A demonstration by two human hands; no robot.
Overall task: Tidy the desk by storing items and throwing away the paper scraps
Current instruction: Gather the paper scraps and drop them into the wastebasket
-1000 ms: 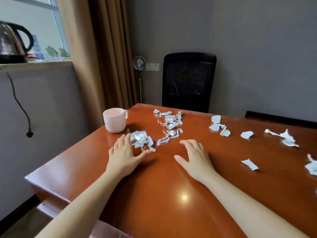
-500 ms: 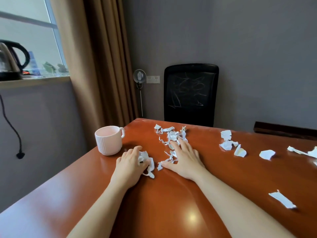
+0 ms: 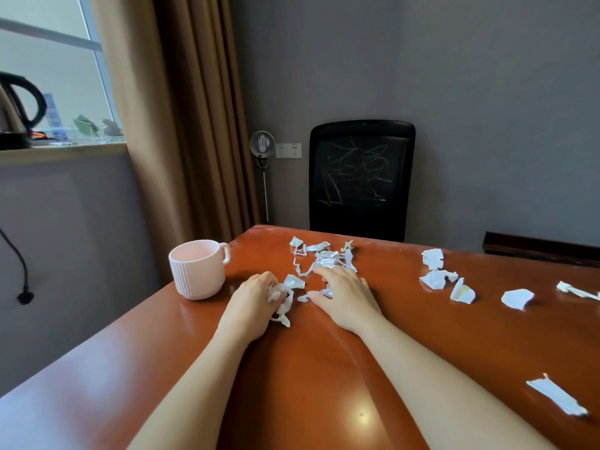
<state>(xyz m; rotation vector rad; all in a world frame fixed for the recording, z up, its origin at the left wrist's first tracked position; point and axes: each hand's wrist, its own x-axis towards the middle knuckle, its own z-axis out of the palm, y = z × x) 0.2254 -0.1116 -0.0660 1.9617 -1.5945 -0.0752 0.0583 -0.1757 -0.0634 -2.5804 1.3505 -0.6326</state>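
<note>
White paper scraps lie across the red-brown desk [image 3: 292,384]. My left hand [image 3: 251,300] curls its fingers round a crumpled bunch of scraps [image 3: 281,297] near the desk's far left part. My right hand [image 3: 345,293] lies flat with spread fingers on the near end of a strewn pile of scraps [image 3: 321,258]. Further scraps lie to the right: a cluster [image 3: 438,274], a single piece [image 3: 516,298] and a strip [image 3: 556,397] near the right edge. A pale pink ribbed mug [image 3: 198,267] stands upright just left of my left hand.
A black mesh office chair [image 3: 360,177] stands behind the desk's far edge. A brown curtain [image 3: 181,125] hangs at the left. A kettle [image 3: 16,108] sits on the window sill, its cable hanging down the wall. A dark ledge [image 3: 539,248] runs at the far right.
Both hands moved forward from the bare desk top onto the scraps. The left hand's fingers closed on a bunch of scraps; the right hand slid onto the pile.
</note>
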